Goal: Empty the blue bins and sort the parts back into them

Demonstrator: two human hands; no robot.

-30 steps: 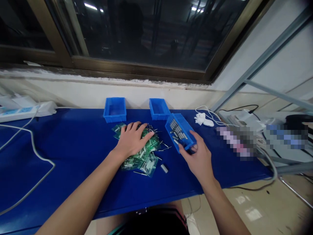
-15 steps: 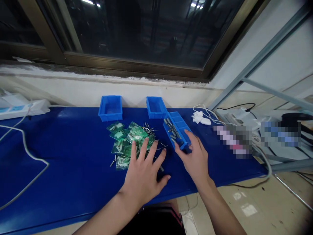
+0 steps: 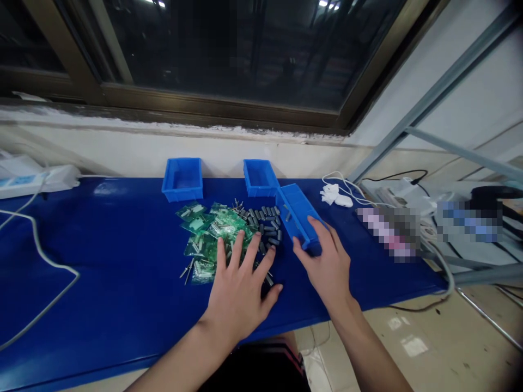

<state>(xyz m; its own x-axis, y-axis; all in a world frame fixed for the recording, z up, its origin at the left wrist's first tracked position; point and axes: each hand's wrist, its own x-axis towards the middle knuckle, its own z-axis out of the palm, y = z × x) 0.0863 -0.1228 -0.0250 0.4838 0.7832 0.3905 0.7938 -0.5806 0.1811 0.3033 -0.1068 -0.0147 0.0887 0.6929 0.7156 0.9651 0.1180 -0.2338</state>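
My right hand (image 3: 327, 268) grips the near end of a blue plastic bin (image 3: 303, 209), thumb on one side and fingers on the other. The bin is tipped to the left, with one or two dark pieces inside. Beside its low side lie several short dark grey cylinders (image 3: 270, 223), loose on the table. My left hand (image 3: 239, 296) is open, its fingers spread at the near side of a heap of small green-tinted clear packets (image 3: 200, 239). Thin metal rivet-like pins (image 3: 188, 270) stick out around the heap. The fingers cover part of the heap.
Two more blue bins, one at the left (image 3: 182, 179) and one nearer the middle (image 3: 260, 178), stand along the wall. White cables and a small white item (image 3: 337, 197) lie at the back right. A power strip (image 3: 38, 182) sits far left on the blue tabletop (image 3: 102, 261).
The dark cylinders have spilled out of the bin onto the table between it and the packets, covering many of the thin pins. The right hand still grips the bin; the left hand has barely moved.
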